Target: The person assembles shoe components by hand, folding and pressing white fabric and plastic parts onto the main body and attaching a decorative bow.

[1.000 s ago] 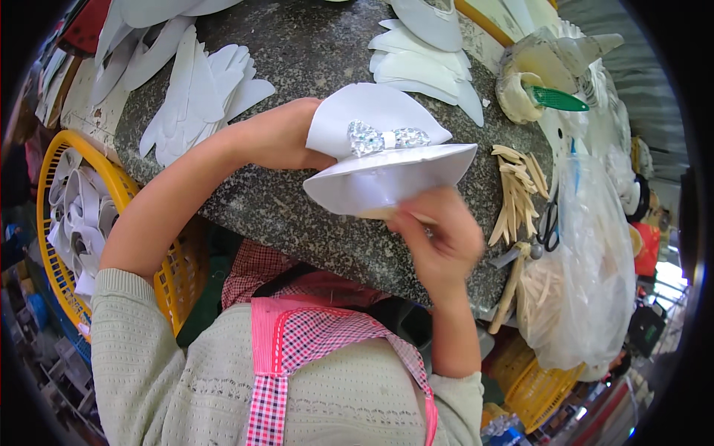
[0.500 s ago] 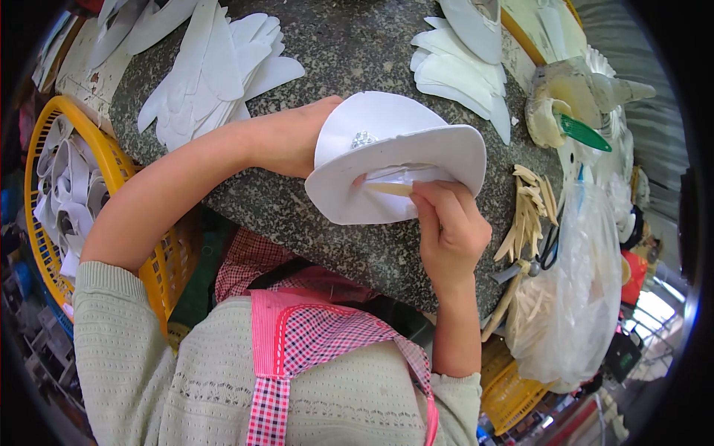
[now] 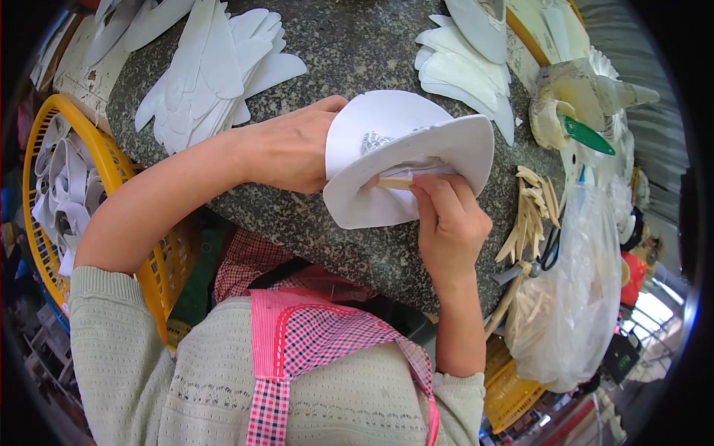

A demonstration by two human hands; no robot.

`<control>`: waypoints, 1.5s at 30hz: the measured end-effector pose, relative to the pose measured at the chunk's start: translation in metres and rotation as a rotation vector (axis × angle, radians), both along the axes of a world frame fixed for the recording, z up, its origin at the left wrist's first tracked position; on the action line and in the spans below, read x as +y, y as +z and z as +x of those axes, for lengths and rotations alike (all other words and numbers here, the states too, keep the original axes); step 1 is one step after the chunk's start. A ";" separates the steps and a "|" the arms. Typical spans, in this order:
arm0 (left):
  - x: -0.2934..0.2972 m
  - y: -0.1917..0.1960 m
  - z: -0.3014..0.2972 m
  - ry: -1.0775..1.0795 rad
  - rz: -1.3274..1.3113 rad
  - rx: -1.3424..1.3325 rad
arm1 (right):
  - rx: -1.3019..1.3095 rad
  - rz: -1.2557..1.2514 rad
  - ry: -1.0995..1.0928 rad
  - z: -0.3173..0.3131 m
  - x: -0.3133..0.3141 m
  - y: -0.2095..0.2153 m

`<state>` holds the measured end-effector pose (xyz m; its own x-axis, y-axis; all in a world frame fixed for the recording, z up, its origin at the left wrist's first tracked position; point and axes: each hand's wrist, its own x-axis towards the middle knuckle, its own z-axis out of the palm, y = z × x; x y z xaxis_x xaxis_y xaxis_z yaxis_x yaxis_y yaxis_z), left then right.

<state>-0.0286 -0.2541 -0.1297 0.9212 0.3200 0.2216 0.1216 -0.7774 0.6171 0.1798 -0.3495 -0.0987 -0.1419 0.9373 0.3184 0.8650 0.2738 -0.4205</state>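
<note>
A white piece that looks like a shoe upper (image 3: 394, 119), with a silvery glittering patch, is held up over the speckled stone table, its two layers spread apart. My left hand (image 3: 290, 152) grips its left side, the fingers mostly hidden behind it. With thumb and fingertips pressed together, my right hand (image 3: 452, 223) pinches a thin cream-coloured strip (image 3: 394, 183) inside the opening between the layers. More cream strips (image 3: 532, 212) lie in a loose pile to the right of that hand.
Fanned stacks of flat white pieces lie far left (image 3: 216, 74) and far right (image 3: 468, 74). A glue-crusted pot (image 3: 554, 93) holds a green-handled brush (image 3: 587, 135). White uppers fill a yellow basket (image 3: 123, 167) at left. A clear plastic bag (image 3: 580, 297) hangs by the right edge.
The upper has shifted slightly to the right and tilted in my hands. My left hand moved right with it. The strip sits further right within the opening, still pinched by my right fingers.
</note>
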 end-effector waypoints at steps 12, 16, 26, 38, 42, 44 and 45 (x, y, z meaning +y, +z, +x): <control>-0.007 -0.017 0.009 0.119 -0.128 -0.122 | -0.042 -0.001 -0.006 0.000 0.005 -0.004; -0.007 -0.018 0.011 0.072 -0.151 -0.051 | -0.106 0.036 -0.007 0.002 0.007 -0.013; -0.004 0.007 0.017 -0.054 0.049 0.134 | -0.073 -0.026 -0.077 0.008 0.014 -0.019; 0.008 0.010 0.033 0.010 -0.106 0.221 | 0.323 -0.173 -0.044 0.031 0.018 -0.020; 0.006 0.005 0.035 0.008 -0.068 0.115 | 0.287 -0.158 -0.053 0.030 0.017 -0.020; 0.006 0.010 0.037 0.066 -0.080 0.165 | 0.378 -0.102 -0.040 0.032 0.017 -0.025; 0.005 0.011 0.038 0.061 -0.075 0.168 | 0.377 -0.052 -0.014 0.033 0.018 -0.026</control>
<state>0.0094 -0.2486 -0.1185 0.9214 0.3866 0.0400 0.2734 -0.7180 0.6401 0.2131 -0.3317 -0.1247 -0.0108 0.9546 0.2977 0.6508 0.2327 -0.7227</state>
